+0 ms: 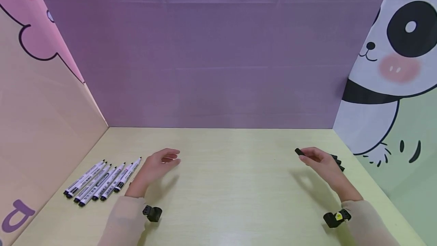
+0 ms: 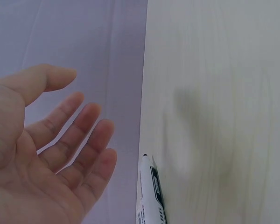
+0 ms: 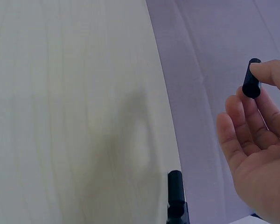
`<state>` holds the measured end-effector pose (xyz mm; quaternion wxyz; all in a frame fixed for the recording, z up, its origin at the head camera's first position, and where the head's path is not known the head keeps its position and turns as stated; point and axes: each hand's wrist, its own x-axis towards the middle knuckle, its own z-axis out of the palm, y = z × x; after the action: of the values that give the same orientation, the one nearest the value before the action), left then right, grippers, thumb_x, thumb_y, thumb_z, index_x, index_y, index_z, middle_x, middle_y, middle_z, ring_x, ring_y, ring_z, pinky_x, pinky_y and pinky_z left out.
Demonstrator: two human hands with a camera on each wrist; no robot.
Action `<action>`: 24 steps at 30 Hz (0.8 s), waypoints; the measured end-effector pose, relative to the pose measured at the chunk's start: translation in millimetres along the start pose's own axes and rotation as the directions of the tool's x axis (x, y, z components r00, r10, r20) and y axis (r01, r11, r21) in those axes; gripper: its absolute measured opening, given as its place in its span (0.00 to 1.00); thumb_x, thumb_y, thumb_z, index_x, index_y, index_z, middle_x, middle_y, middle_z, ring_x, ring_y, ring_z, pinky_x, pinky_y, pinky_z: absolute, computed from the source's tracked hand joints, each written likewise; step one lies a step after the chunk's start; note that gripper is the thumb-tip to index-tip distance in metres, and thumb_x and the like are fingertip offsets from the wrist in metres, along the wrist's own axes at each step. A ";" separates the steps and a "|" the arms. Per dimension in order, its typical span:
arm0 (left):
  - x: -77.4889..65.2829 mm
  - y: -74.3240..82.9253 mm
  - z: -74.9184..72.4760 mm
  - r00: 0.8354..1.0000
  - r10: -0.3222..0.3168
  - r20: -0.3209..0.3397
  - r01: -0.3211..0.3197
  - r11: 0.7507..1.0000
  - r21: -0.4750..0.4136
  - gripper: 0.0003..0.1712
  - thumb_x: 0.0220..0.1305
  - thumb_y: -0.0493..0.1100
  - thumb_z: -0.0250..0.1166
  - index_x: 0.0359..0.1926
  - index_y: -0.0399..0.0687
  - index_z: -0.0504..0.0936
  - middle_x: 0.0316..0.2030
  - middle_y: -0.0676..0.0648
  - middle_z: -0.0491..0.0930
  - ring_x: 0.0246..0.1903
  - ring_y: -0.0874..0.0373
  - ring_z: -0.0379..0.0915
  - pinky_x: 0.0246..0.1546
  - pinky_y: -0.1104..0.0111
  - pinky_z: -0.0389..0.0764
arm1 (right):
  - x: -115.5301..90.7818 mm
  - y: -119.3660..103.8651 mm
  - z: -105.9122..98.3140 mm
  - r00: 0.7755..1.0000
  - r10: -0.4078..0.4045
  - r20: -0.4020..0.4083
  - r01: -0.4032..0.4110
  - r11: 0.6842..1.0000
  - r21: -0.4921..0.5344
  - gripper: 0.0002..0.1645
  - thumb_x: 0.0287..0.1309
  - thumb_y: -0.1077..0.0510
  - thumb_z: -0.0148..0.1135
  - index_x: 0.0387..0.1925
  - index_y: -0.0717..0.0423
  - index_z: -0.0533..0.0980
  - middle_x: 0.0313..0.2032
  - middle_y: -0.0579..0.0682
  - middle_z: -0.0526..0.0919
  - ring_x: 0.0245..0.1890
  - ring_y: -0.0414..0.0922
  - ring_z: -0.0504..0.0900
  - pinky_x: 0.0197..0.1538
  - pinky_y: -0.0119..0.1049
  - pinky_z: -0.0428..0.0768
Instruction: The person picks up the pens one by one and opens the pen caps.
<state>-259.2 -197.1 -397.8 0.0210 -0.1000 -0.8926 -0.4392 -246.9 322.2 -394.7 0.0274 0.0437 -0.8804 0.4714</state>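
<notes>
My right hand [image 1: 320, 164] is raised above the right side of the table and pinches a small black marker cap [image 3: 252, 78] between thumb and fingers. Several more black caps [image 3: 175, 187] lie on the table close by, partly hidden behind that hand in the head view. Across the table, my left hand [image 1: 159, 165] holds nothing; its fingers are loosely bent with the thumb apart. Beside it, on the left of the table, several white markers [image 1: 102, 181] without caps lie in a slanted row, thin dark tips pointing away from me. One marker [image 2: 151, 196] shows below the left hand in the left wrist view.
The pale wooden table [image 1: 232, 193] meets a purple wall panel [image 1: 218, 63] at the back. Side panels with cartoon prints stand left [image 1: 41, 124] and right [image 1: 416, 124]. Small black cameras [image 1: 152, 213] are strapped to both wrists.
</notes>
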 end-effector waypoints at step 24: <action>-0.3 12.3 18.8 0.985 0.107 0.135 -0.100 0.993 -0.057 0.27 0.70 0.48 0.65 0.65 0.44 0.74 0.60 0.40 0.76 0.56 0.44 0.74 0.54 0.50 0.75 | 3.1 32.7 -22.5 0.999 -0.007 -0.048 -0.001 0.989 -0.150 0.26 0.69 0.48 0.62 0.58 0.64 0.76 0.51 0.60 0.83 0.43 0.36 0.78 0.43 0.33 0.74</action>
<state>-255.5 -175.0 -399.8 -0.0205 -0.1768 -0.8743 -0.4516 -253.2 358.8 -409.0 0.0528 0.0313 -0.9123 0.4048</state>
